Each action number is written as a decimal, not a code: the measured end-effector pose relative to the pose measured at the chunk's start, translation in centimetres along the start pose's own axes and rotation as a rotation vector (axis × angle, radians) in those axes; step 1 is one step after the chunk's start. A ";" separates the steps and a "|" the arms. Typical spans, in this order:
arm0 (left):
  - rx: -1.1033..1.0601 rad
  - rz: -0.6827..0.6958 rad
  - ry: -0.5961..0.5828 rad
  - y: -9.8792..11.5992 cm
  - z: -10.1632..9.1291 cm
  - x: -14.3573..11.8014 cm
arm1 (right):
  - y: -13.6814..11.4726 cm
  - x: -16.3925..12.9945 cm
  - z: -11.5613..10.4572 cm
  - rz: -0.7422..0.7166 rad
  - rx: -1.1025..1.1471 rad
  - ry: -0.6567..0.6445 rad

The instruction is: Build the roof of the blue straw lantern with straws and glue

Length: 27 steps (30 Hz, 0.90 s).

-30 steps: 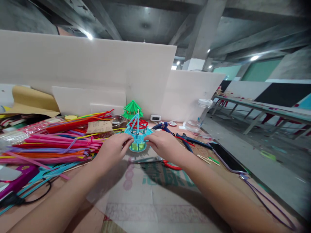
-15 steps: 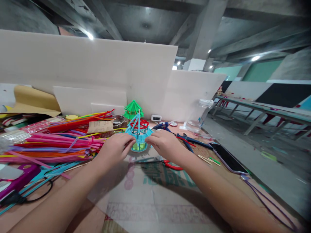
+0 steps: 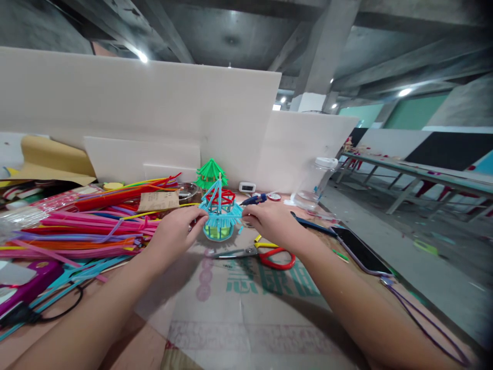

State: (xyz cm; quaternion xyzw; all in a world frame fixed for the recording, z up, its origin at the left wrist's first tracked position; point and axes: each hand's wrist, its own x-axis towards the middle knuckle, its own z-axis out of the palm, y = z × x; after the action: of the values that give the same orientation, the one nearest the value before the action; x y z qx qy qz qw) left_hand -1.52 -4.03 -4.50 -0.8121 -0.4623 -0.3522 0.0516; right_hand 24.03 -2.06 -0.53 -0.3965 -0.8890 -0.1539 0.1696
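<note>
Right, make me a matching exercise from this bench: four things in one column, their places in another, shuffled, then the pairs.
Things:
1. blue pavilion model
2. green pavilion model
3. red-handled scissors
4. phone

Places:
A. flat near the table's right edge, beside the right forearm
B. between the left hand and the right hand, fingers on its fringe
C. flat on the printed cardboard, just in front of the blue model
D. behind the blue model, by the white board

Pairs: 1-B, 2-D, 3-C, 4-A
</note>
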 end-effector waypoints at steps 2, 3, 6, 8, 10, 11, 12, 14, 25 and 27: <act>-0.013 -0.016 0.007 0.0 -0.1 0.0 | 0.3 -0.1 -0.1 0.020 0.016 -0.028; -0.014 -0.019 0.008 0.0 -0.1 0.0 | 0.5 -0.1 -0.1 0.018 0.024 -0.034; -0.009 -0.013 0.005 -0.1 -0.2 0.1 | 1.0 -0.2 -0.1 0.016 0.043 -0.030; -0.005 -0.017 -0.001 -0.2 -0.4 0.1 | 1.1 -0.3 -0.1 0.021 0.052 -0.045; 0.000 -0.033 -0.013 -0.3 -0.5 0.2 | 1.2 -0.4 -0.2 0.039 0.060 -0.078; 0.003 -0.042 -0.020 -0.3 -0.5 0.2 | 1.2 -0.5 -0.2 0.050 0.062 -0.092; 0.006 -0.048 -0.027 -0.3 -0.6 0.2 | 1.2 -0.5 -0.3 0.061 0.064 -0.098; 0.008 -0.050 -0.032 -0.4 -0.7 0.3 | 1.3 -0.6 -0.6 0.069 0.060 -0.104; -0.048 -0.001 -0.035 -0.1 0.2 -0.1 | 0.1 -0.4 -0.6 -0.013 0.191 -0.155; -0.064 0.013 -0.056 0.3 0.4 -0.2 | -0.7 -0.3 0.1 -0.007 0.247 -0.153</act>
State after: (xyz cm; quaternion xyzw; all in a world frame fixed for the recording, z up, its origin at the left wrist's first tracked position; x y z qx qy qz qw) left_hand -1.18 -4.17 -4.85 -0.8259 -0.4470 -0.3434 0.0148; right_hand 23.64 -2.64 -0.85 -0.3802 -0.9128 -0.0133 0.1484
